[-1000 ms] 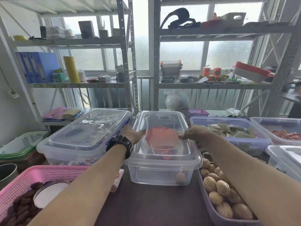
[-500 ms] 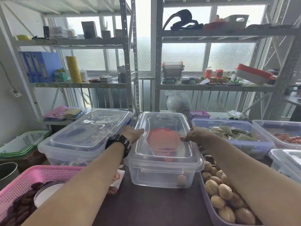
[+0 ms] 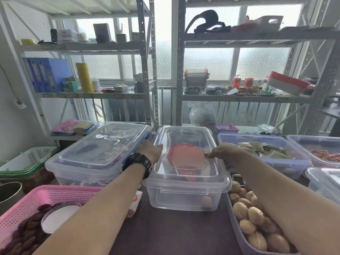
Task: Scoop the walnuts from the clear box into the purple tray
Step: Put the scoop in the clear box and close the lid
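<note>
The clear box (image 3: pixel 184 197) stands in the middle of the dark table with its clear lid (image 3: pixel 185 131) on. Through the lid I see a red scoop (image 3: pixel 185 157), and one walnut (image 3: pixel 207 201) lies at the box's front right corner. My left hand (image 3: pixel 150 150), with a black watch on the wrist, grips the lid's left edge. My right hand (image 3: pixel 222 151) holds the lid's right edge, its fingertips on top. The purple tray (image 3: pixel 232 216) sits to the right of the box, under my right forearm, and holds several walnuts (image 3: pixel 255 216).
A pink basket (image 3: pixel 46 196) with dark fruit and a round white lid sits at the front left. A larger lidded clear box (image 3: pixel 92 162) stands left of the middle box. Lilac boxes (image 3: pixel 248 137) with packets stand at the right. Metal shelves rise behind.
Both hands stay at the lid's two edges; the right hand has slid a little inward over the lid. The lid remains on the box.
</note>
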Available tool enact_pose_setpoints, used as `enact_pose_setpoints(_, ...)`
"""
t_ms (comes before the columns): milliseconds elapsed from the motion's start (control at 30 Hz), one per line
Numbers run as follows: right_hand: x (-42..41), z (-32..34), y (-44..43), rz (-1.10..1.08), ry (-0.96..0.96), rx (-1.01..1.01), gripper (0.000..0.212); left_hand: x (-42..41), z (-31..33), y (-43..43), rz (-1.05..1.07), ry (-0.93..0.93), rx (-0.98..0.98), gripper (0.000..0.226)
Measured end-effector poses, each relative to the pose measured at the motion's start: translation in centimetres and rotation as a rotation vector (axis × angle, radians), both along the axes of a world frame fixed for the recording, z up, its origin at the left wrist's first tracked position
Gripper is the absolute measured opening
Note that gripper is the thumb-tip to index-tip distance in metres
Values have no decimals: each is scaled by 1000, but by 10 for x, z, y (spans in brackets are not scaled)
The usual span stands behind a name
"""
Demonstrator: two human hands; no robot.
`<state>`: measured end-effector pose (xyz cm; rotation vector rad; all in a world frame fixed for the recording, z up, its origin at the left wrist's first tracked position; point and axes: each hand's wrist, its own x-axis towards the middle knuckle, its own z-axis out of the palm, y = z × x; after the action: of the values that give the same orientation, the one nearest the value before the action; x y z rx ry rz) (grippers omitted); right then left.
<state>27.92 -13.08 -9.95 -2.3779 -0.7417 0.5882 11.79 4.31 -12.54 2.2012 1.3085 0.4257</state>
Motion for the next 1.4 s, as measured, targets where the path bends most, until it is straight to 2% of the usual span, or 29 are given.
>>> enact_pose_setpoints(33, 0, 1, 0, 8, 13, 0, 41, 0, 1, -1, -1, -1, -5, 69)
enact_pose_setpoints(133, 1, 4, -4, -1, 102, 13, 18, 1, 5, -5, 1, 18, 23, 63)
enact_pose_setpoints(200, 1, 7, -5, 12, 144, -26, 16, 3, 10, -10, 35, 48, 59, 58)
enact_pose_setpoints(233, 0, 8, -5, 2, 165, -34, 17, 3, 12, -13, 51, 57, 70, 56)
enact_pose_setpoints(300, 2, 7, -1, 9, 169, -42, 32, 2, 15, -17, 51, 52, 71, 54)
enact_pose_setpoints(367, -1, 9, 3, 28, 79, -54, 38, 2, 15, -18, 36, 48, 68, 53)
enact_pose_setpoints(467, -3, 9, 9, -70, 9, 17, 43, 1, 16, -19, 48, 70, 86, 52)
enact_pose_setpoints(533, -2, 4, 7, -205, -35, 77, 60, 1, 16, -19, 41, 81, 100, 54)
enact_pose_setpoints(600, 3, -4, 7, -230, -85, 114, 68, 1, 14, -17, 47, 90, 108, 55)
enact_pose_setpoints(700, 4, -8, 8, -215, -155, 138, 68, 3, 11, -12, 41, 81, 114, 55)
enact_pose_setpoints(800, 5, -8, 8, -212, -36, 92, 66, 4, 5, -5, 42, 76, 97, 56)
enact_pose_setpoints(933, 2, -4, 9, -145, 39, 103, 43, 3, -1, 5, 26, -13, -24, 59)
enact_pose_setpoints(1033, -5, -3, 7, -220, -61, 74, 53, 5, -4, 7, 31, -12, -19, 55)
enact_pose_setpoints(1233, 5, -10, 11, -248, -36, 87, 59, 8, -6, 7, 25, 22, 80, 55)
enact_pose_setpoints(1333, 11, -14, 7, -227, 89, 189, 59, 4, -9, 13, 8, -33, 2, 64)
enact_pose_setpoints(1400, 13, -14, 1, -190, 153, 226, 69, 1, -10, 17, -10, -91, -112, 76)
